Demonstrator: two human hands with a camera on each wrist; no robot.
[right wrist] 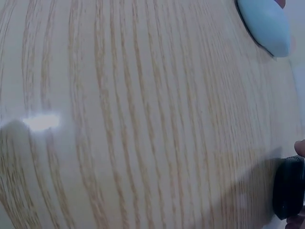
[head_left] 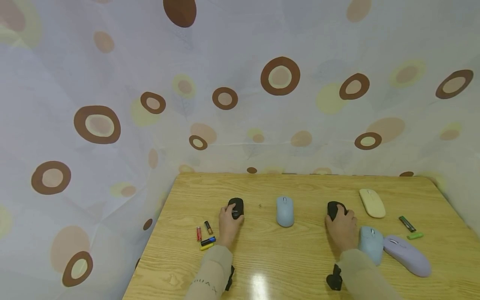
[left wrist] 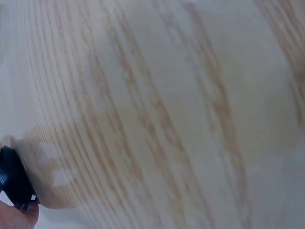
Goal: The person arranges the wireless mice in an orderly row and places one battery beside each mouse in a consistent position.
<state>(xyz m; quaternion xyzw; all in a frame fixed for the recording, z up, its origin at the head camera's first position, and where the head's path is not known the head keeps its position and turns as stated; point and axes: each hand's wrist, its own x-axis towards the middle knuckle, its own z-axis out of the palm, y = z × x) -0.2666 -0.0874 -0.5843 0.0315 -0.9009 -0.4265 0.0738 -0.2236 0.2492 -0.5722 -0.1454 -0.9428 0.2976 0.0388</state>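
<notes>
In the head view my left hand (head_left: pixel 228 224) grips a black computer mouse (head_left: pixel 237 205) on the left half of the table, fingers and thumb at its sides. Farther right, my right hand (head_left: pixel 343 228) holds a second black mouse (head_left: pixel 332 209), its fingers partly covering it. Between the two hands lies a light blue mouse (head_left: pixel 285 211). Only the edge of the left black mouse (left wrist: pixel 14 175) shows in the left wrist view. At the right border of the right wrist view, the other black mouse (right wrist: pixel 288 187) appears between fingertips.
Another light blue mouse (head_left: pixel 371 245) sits beside my right wrist, against a lilac mouse (head_left: pixel 408 255). A cream mouse (head_left: pixel 372 203) lies behind them. Green batteries (head_left: pixel 407 223) lie at right; several loose batteries, one red (head_left: pixel 199 233), are left of my left hand. Patterned cloth (head_left: pixel 240 121) hangs behind the table.
</notes>
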